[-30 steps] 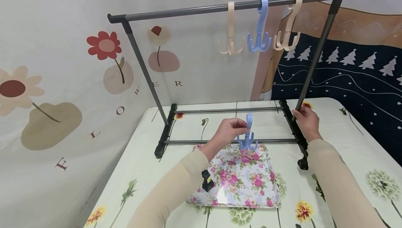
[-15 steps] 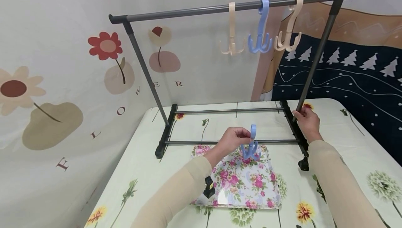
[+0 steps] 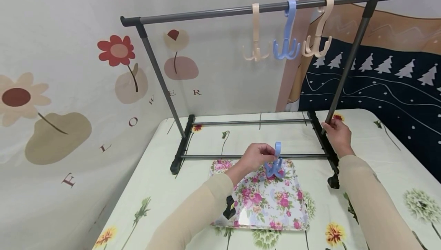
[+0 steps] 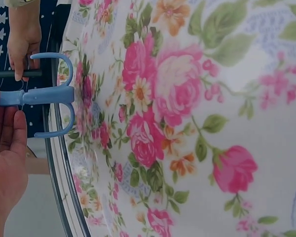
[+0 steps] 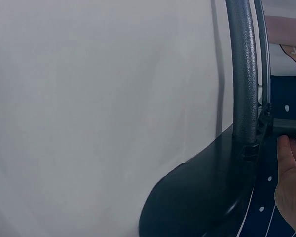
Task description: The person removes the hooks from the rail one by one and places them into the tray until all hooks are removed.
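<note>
My left hand [image 3: 255, 157] pinches a blue multi-prong hook [image 3: 274, 167] by its stem, holding it upright with its prongs low, over the far part of a floral-patterned tray-like board [image 3: 262, 200]. In the left wrist view the blue hook [image 4: 49, 95] lies sideways, the thumb and fingers on its stem. My right hand [image 3: 339, 137] grips the lower end of the rack's right upright [image 3: 349, 58], just above the black base foot [image 3: 322, 139]. The right wrist view shows the fingers [image 5: 288, 153] against that pole. A beige hook [image 3: 256, 31], a blue one [image 3: 287, 31] and another beige one [image 3: 318, 28] hang from the top bar.
The grey rack's top bar [image 3: 206, 14] spans above, its left upright [image 3: 160, 74] leaning outward. Two lower crossbars join the base feet on a flower-printed cloth [image 3: 165, 211]. Printed curtains [image 3: 220, 89] stand behind and to the left.
My left hand has come down and slightly right with the blue hook, from near the front crossbar to lower over the floral board. The right hand keeps its grip on the upright.
</note>
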The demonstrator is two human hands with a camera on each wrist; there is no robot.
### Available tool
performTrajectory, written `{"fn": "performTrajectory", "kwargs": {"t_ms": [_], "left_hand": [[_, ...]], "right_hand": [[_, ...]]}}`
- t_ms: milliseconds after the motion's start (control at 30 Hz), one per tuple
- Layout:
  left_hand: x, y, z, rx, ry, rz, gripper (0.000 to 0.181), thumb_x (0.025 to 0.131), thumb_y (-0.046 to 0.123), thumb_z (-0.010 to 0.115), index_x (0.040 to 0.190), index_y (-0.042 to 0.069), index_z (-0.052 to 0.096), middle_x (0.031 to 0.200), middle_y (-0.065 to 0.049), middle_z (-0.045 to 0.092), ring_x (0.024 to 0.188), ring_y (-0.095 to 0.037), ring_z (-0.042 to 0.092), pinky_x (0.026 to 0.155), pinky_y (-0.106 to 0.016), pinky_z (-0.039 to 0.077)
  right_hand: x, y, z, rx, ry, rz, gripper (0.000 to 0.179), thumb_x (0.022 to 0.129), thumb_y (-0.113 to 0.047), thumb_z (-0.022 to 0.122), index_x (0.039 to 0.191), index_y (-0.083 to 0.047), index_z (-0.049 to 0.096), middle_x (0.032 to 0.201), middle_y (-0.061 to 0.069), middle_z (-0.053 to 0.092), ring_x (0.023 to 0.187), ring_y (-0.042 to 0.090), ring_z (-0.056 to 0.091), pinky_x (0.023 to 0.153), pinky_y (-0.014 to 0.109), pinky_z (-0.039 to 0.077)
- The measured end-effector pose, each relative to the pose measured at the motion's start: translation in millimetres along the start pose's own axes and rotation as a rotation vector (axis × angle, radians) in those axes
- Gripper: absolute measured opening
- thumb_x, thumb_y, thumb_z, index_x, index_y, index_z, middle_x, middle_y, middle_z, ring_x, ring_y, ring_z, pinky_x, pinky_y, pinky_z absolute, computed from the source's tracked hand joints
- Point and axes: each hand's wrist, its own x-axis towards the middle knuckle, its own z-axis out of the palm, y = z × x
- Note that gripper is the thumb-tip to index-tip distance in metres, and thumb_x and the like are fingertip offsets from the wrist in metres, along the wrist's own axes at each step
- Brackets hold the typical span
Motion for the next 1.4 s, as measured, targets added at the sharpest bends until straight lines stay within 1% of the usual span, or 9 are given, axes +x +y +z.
{"fn": "performTrajectory", "kwargs": {"t_ms": [200,400,533,700,800,933,1133,1300,1400], "left_hand": [[-1.0,-2.5,-1.4,0.004,-0.009,-0.015,0.006,0.092,0.006,0.070,0.097,0.004,0.072,0.088,0.001,0.069,0.081,-0.009,0.063,0.081,-0.040,0.055],[-2.4,-3.8,-2.2,0.007,-0.024,-0.014,0.008,0.091,0.004,0.070,0.099,0.004,0.071,0.089,-0.001,0.069,0.081,-0.009,0.063,0.082,-0.040,0.055],[-3.5,-4.2,-3.4,0.018,-0.024,-0.021,0.010,0.091,0.005,0.071,0.100,0.005,0.071,0.090,0.000,0.069,0.083,-0.008,0.063,0.081,-0.035,0.055],[-4.5,-6.0,-6.5,0.046,-0.015,-0.027,0.011,0.091,0.005,0.071,0.102,0.008,0.071,0.091,0.000,0.069,0.084,-0.008,0.063,0.076,-0.027,0.054],[-4.6,-7.1,-9.9,0.071,0.000,-0.015,0.012,0.091,0.005,0.070,0.102,0.008,0.071,0.092,0.000,0.068,0.084,-0.008,0.063,0.076,-0.028,0.054],[-5.6,-5.5,-15.7,0.065,0.021,-0.011,0.013,0.093,0.007,0.069,0.106,0.007,0.071,0.095,0.001,0.068,0.087,-0.009,0.063,0.082,-0.036,0.054],[-4.9,0.3,-23.9,0.055,0.056,-0.011,0.020,0.095,0.011,0.068,0.113,0.005,0.069,0.100,0.002,0.067,0.093,-0.009,0.063,0.082,-0.029,0.053],[-3.8,7.7,-30.8,0.033,0.088,-0.003,0.013,0.095,0.015,0.069,0.107,0.012,0.071,0.100,0.003,0.067,0.093,-0.009,0.063,0.084,-0.031,0.052],[-2.6,10.8,-34.5,0.020,0.108,0.006,0.013,0.095,0.017,0.069,0.107,0.012,0.071,0.100,0.002,0.068,0.093,-0.010,0.063,0.085,-0.033,0.052]], "right_hand": [[0.6,0.8,0.6,-0.008,-0.001,0.005,0.049,0.105,-0.040,0.047,0.129,0.002,0.053,0.128,0.023,0.058,0.109,0.035,0.049,0.083,0.041,0.041],[0.1,0.7,0.5,-0.016,-0.005,0.001,0.050,0.105,-0.040,0.046,0.130,0.003,0.053,0.130,0.024,0.057,0.111,0.037,0.049,0.088,0.046,0.041],[-1.0,-0.5,0.3,-0.017,-0.008,-0.001,0.050,0.105,-0.040,0.045,0.130,0.003,0.053,0.130,0.025,0.057,0.112,0.038,0.048,0.089,0.048,0.041],[-2.7,-1.6,0.0,-0.020,-0.009,0.006,0.050,0.105,-0.039,0.045,0.131,0.003,0.053,0.130,0.025,0.057,0.111,0.037,0.048,0.086,0.046,0.041],[-2.8,-2.2,0.1,-0.017,-0.007,0.007,0.050,0.105,-0.039,0.046,0.131,0.003,0.053,0.129,0.025,0.057,0.110,0.037,0.049,0.084,0.043,0.041],[-3.0,-3.2,0.1,-0.010,-0.005,0.007,0.049,0.105,-0.038,0.047,0.131,0.004,0.054,0.129,0.025,0.058,0.109,0.036,0.049,0.082,0.040,0.041],[-2.7,-3.1,0.3,-0.014,-0.013,0.015,0.049,0.105,-0.038,0.047,0.130,0.003,0.054,0.128,0.025,0.058,0.108,0.036,0.049,0.077,0.034,0.039],[-1.7,-2.3,0.8,-0.016,-0.008,0.013,0.048,0.105,-0.037,0.048,0.130,0.003,0.054,0.128,0.025,0.058,0.108,0.035,0.049,0.081,0.040,0.040],[-1.4,-1.7,1.4,-0.019,-0.004,0.017,0.049,0.105,-0.039,0.047,0.130,0.003,0.054,0.128,0.025,0.058,0.107,0.036,0.048,0.085,0.045,0.041]]}}
